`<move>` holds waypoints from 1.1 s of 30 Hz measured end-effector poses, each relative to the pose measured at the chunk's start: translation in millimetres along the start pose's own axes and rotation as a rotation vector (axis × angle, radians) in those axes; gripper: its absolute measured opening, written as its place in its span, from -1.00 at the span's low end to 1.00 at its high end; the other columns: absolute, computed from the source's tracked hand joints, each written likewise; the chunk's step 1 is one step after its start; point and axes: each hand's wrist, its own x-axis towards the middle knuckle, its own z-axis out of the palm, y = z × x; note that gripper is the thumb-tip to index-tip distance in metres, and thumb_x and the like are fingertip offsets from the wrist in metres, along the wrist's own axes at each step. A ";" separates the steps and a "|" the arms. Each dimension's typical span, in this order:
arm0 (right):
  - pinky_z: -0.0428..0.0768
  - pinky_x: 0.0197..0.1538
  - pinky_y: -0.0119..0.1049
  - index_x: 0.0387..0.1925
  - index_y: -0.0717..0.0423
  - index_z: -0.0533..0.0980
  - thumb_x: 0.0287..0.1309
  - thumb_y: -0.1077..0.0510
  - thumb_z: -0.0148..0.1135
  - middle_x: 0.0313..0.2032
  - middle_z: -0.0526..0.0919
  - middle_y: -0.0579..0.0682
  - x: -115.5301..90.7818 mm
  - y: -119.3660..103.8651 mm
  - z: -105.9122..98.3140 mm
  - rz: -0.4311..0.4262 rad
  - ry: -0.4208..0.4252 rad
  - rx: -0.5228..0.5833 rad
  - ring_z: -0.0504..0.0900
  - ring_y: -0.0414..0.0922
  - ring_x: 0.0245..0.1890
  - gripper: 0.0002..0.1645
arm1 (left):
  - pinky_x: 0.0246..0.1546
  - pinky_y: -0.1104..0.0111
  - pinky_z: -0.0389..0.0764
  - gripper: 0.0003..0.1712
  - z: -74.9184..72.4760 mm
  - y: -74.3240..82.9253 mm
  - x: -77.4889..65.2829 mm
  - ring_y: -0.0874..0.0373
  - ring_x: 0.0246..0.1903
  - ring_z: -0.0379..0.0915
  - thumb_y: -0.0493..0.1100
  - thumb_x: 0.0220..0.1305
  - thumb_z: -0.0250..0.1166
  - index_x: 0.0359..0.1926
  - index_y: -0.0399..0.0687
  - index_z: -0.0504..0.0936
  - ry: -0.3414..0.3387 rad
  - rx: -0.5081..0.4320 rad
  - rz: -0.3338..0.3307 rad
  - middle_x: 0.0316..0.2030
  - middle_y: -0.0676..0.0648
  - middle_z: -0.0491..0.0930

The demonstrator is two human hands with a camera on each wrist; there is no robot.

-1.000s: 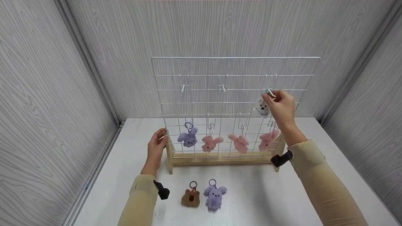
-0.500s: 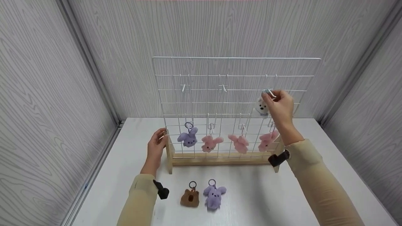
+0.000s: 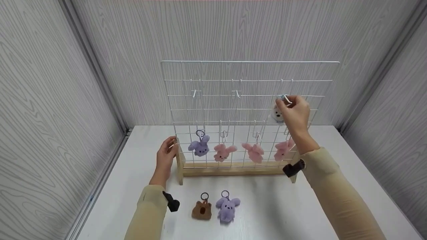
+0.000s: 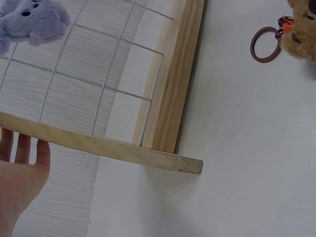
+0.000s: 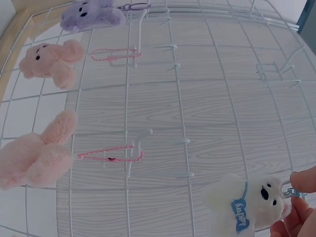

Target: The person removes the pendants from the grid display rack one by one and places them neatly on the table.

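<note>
My right hand (image 3: 296,111) pinches the blue chain (image 5: 295,192) of a white plush dog keychain (image 3: 277,114) at the upper right hook (image 3: 287,98) of a white wire grid rack (image 3: 220,109). In the right wrist view the dog wears a blue tag, and the fingers are cut off by the frame edge. My left hand (image 3: 166,154) holds the rack's left wooden side post (image 4: 98,146), its fingertips against the wood in the left wrist view. On the lower hooks hang a purple plush bunny (image 3: 199,146) and pink plush bunnies (image 3: 224,152), the rightmost partly behind my right wrist.
On the white table (image 3: 126,200) in front of the rack lie a brown plush bear keychain (image 3: 201,210) and another purple bunny keychain (image 3: 227,210). Two upper hooks (image 3: 194,93) carry nothing. Grey wood-grain panels (image 3: 36,100) enclose the table on the sides and back.
My right hand shifts slightly left along with the white dog, staying at the upper right hook. The left hand stays on the post.
</note>
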 end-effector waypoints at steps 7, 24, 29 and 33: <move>0.37 -0.46 -0.51 -0.23 0.36 0.52 0.08 0.12 0.31 -0.39 0.52 0.00 -2.3 -0.3 -2.2 0.005 -0.015 0.043 0.41 -0.23 -0.43 -0.65 | 0.11 0.22 0.37 -0.56 0.1 0.2 -0.4 0.11 0.13 0.28 -0.18 0.35 0.13 0.22 0.01 0.35 0.011 0.006 -0.007 0.15 -0.06 0.33; 0.44 -0.41 -0.52 -0.30 0.36 0.52 0.00 0.16 0.40 -0.41 0.53 -0.04 -3.2 1.5 -11.7 0.040 -0.062 0.202 0.45 -0.22 -0.42 -0.66 | 0.11 0.20 0.37 -0.54 0.0 -0.6 0.1 0.10 0.14 0.27 -0.16 0.34 0.13 0.24 -0.03 0.34 -0.001 0.005 0.007 0.17 -0.08 0.33; 0.43 -0.42 -0.51 -0.33 0.41 0.56 -0.02 0.16 0.41 -0.47 0.55 -0.06 -2.7 0.9 -14.5 0.025 -0.069 0.206 0.44 -0.23 -0.46 -0.65 | 0.12 0.18 0.35 -0.55 0.1 -0.1 -0.5 0.08 0.14 0.27 -0.19 0.35 0.12 0.24 -0.02 0.34 0.000 0.002 0.013 0.18 -0.09 0.31; 0.40 -0.44 -0.49 -0.33 0.38 0.58 0.00 0.15 0.41 -0.48 0.55 -0.07 -4.4 -0.3 -17.4 0.016 -0.078 0.191 0.42 -0.23 -0.46 -0.67 | 0.11 0.20 0.36 -0.56 0.5 0.2 -0.2 0.10 0.14 0.28 -0.18 0.34 0.13 0.22 0.01 0.36 0.008 0.009 0.005 0.17 -0.09 0.33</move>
